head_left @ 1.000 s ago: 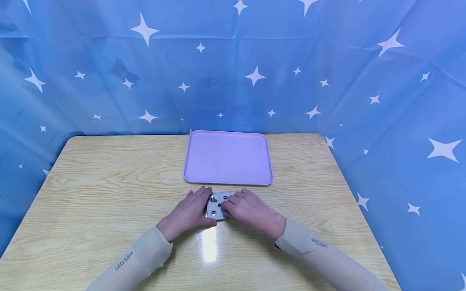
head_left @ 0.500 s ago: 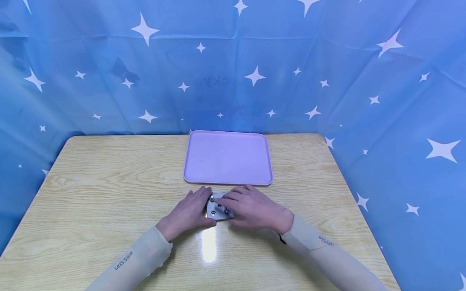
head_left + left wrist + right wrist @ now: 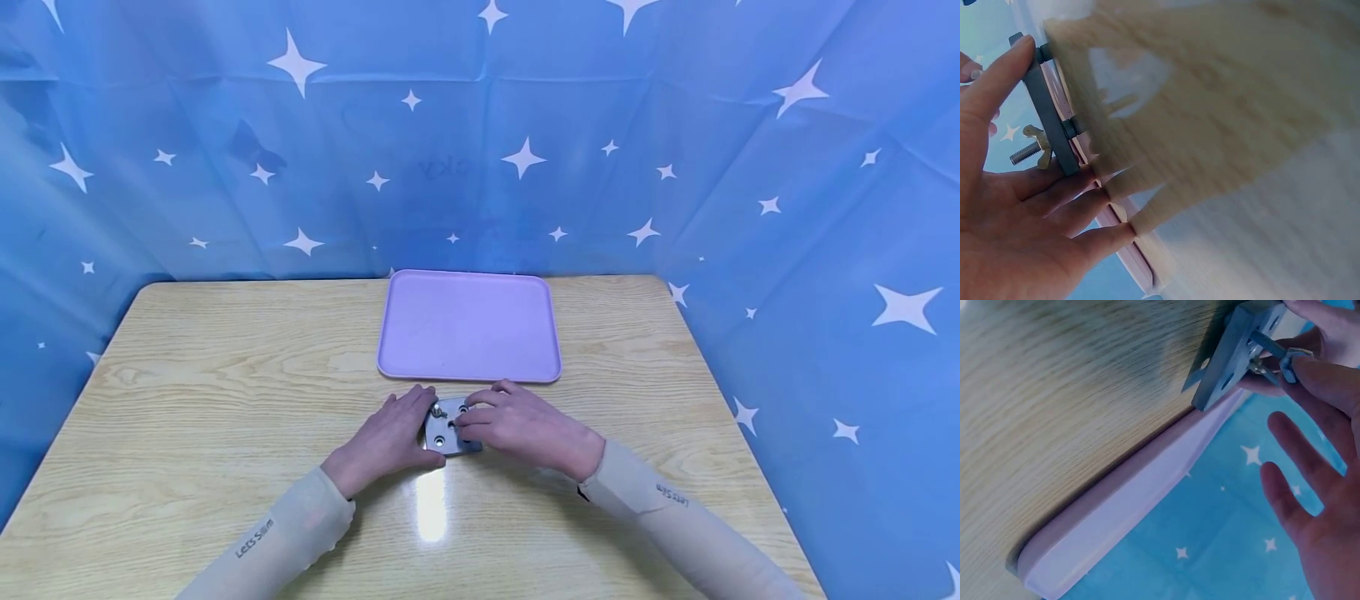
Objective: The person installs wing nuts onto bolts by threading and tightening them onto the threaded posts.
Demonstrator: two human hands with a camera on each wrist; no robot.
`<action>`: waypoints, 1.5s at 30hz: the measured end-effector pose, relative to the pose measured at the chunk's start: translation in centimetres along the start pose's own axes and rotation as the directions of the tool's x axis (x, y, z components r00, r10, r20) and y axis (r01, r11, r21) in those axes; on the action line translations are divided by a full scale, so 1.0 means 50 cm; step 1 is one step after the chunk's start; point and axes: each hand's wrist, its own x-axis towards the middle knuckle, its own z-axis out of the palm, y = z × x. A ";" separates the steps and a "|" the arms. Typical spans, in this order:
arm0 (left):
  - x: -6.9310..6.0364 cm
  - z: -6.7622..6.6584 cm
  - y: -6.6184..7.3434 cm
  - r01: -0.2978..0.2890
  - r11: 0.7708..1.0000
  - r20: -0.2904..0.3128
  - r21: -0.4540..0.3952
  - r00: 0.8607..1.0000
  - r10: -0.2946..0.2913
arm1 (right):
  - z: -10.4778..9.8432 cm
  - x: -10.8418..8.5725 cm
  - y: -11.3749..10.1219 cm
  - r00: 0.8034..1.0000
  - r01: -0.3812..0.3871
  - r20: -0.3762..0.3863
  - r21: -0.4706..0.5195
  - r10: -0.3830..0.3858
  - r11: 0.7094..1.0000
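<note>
A small metal plate [image 3: 452, 447] with several holes lies on the table between both hands. In the left wrist view, short dark feet show under it. My left hand [image 3: 390, 433] holds the plate from the left, its thumb on the near edge and fingers at the far edge. Beside those fingers, a brass-toned wing nut [image 3: 1037, 142] sits on a threaded bolt [image 3: 1024, 152] standing up from the plate. Over the plate's right half, my right hand [image 3: 525, 429] pinches a second wing nut [image 3: 1287, 366] between thumb and index finger, on a bolt [image 3: 1266, 342]. Its other fingers are spread.
A purple tray [image 3: 470, 325] lies just beyond the plate at the table's back edge. Wood-grained table [image 3: 225, 358] surrounds the hands. A blue curtain [image 3: 480, 192] with white stars hangs behind and at the sides.
My right hand has gone from curled fingers at the plate's right side, through reaching further over the plate, to pinching with the other fingers spread. The left hand and plate stay put.
</note>
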 end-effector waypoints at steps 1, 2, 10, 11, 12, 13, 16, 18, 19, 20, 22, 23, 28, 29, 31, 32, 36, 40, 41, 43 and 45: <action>0.000 0.000 0.000 0.002 1.000 0.002 0.001 1.000 -0.002 | 0.002 0.001 -0.001 1.000 0.001 -0.008 -0.004 -0.001 1.000; 0.000 0.000 0.000 0.004 1.000 0.002 0.001 1.000 -0.004 | 0.004 0.001 -0.001 1.000 0.003 -0.021 -0.007 -0.003 1.000; 0.001 0.000 0.001 0.006 1.000 0.002 0.007 1.000 -0.006 | 0.031 0.009 -0.014 0.992 -0.038 -0.125 -0.048 0.032 0.998; 0.000 0.000 0.001 0.005 1.000 0.000 0.008 1.000 -0.005 | 0.034 0.010 -0.016 0.990 -0.053 -0.131 -0.043 0.047 0.998; 0.000 0.001 0.001 0.004 1.000 -0.002 0.009 1.000 -0.004 | 0.037 0.011 -0.019 0.989 -0.068 -0.136 -0.035 0.063 0.997; 0.000 0.001 0.001 0.002 1.000 -0.003 0.010 1.000 -0.002 | 0.039 0.013 -0.021 0.986 -0.087 -0.144 -0.023 0.083 0.996; 0.000 0.001 0.001 -0.001 1.000 -0.011 0.009 1.000 0.001 | 0.046 0.016 -0.029 0.976 -0.136 -0.171 0.023 0.138 0.990; -0.001 0.001 0.001 -0.003 1.000 -0.015 0.007 1.000 0.003 | 0.049 0.018 -0.035 0.965 -0.172 -0.192 0.056 0.179 0.984; -0.001 0.002 0.001 -0.003 1.000 -0.014 0.006 1.000 0.003 | 0.050 0.018 -0.038 0.959 -0.188 -0.201 0.076 0.200 0.979; -0.001 0.002 0.001 -0.003 1.000 -0.015 0.004 1.000 0.003 | 0.051 0.019 -0.040 0.955 -0.202 -0.203 0.092 0.217 0.975; -0.001 0.002 0.001 -0.002 1.000 -0.015 0.003 1.000 0.002 | 0.050 0.019 -0.045 0.949 -0.230 -0.190 0.123 0.251 0.965; -0.002 0.002 0.002 -0.002 1.000 -0.014 0.003 1.000 0.002 | 0.050 0.018 -0.046 0.948 -0.243 -0.175 0.138 0.265 0.960; -0.002 0.002 0.001 -0.002 1.000 -0.014 0.008 1.000 0.002 | 0.033 0.007 -0.035 0.961 -0.259 -0.054 0.176 0.272 0.950; -0.002 0.001 0.001 -0.002 1.000 -0.012 0.009 1.000 0.002 | 0.028 0.004 -0.031 0.967 -0.240 -0.036 0.180 0.250 0.954; -0.002 0.001 0.000 -0.001 1.000 -0.009 0.005 1.000 0.001 | 0.017 -0.001 -0.021 0.981 -0.188 -0.008 0.193 0.193 0.963; -0.003 0.001 0.000 -0.001 1.000 -0.008 0.004 1.000 0.001 | 0.012 -0.003 -0.017 0.988 -0.154 0.001 0.197 0.157 0.968; -0.003 -0.001 0.000 0.000 1.000 -0.004 -0.004 1.000 0.000 | 0.003 -0.008 -0.008 0.999 -0.045 0.024 0.142 0.042 0.989; -0.003 0.000 0.000 -0.004 1.000 -0.007 -0.007 1.000 0.004 | 0.006 -0.009 -0.007 1.000 -0.005 0.031 0.068 0.003 0.998; -0.002 0.000 0.000 -0.005 1.000 -0.009 -0.006 1.000 0.004 | 0.007 -0.009 -0.007 1.000 -0.002 0.027 0.054 0.000 0.999; -0.002 0.000 0.001 -0.005 1.000 -0.010 -0.005 1.000 0.005 | 0.010 -0.009 -0.007 1.000 0.005 0.014 0.027 -0.005 1.000; -0.001 0.001 0.001 -0.005 1.000 -0.010 -0.006 1.000 0.005 | 0.012 -0.008 -0.006 1.000 0.009 0.001 0.003 -0.009 1.000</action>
